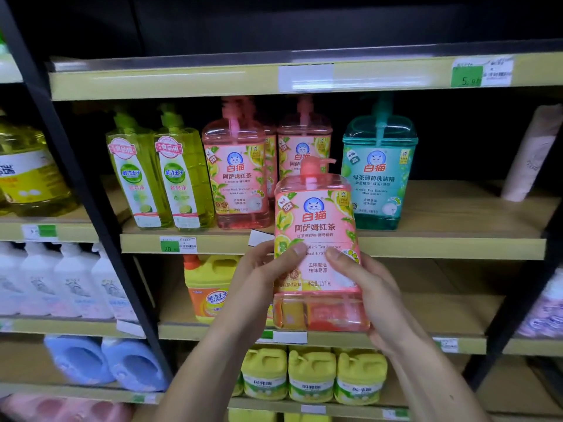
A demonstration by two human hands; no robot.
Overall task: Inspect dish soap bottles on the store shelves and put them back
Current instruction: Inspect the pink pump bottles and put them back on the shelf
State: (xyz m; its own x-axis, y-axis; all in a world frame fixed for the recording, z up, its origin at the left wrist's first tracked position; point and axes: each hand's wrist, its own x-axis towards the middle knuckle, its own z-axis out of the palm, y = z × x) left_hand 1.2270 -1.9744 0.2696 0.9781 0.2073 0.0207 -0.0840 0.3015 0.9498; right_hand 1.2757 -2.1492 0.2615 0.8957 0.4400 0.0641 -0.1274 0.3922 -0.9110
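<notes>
The pink bottle (316,248) stands upright at frame centre, pump up, label facing you, its long axis vertical. You hold it in both hands: your left hand (262,269) wraps its left edge, your right hand (368,287) cups the lower right side and base. Its likely slot is the gap on the shelf (441,220) above and behind, between the pink bottles (304,144) and the teal bottle (377,172), so lift it up and away from you.
</notes>
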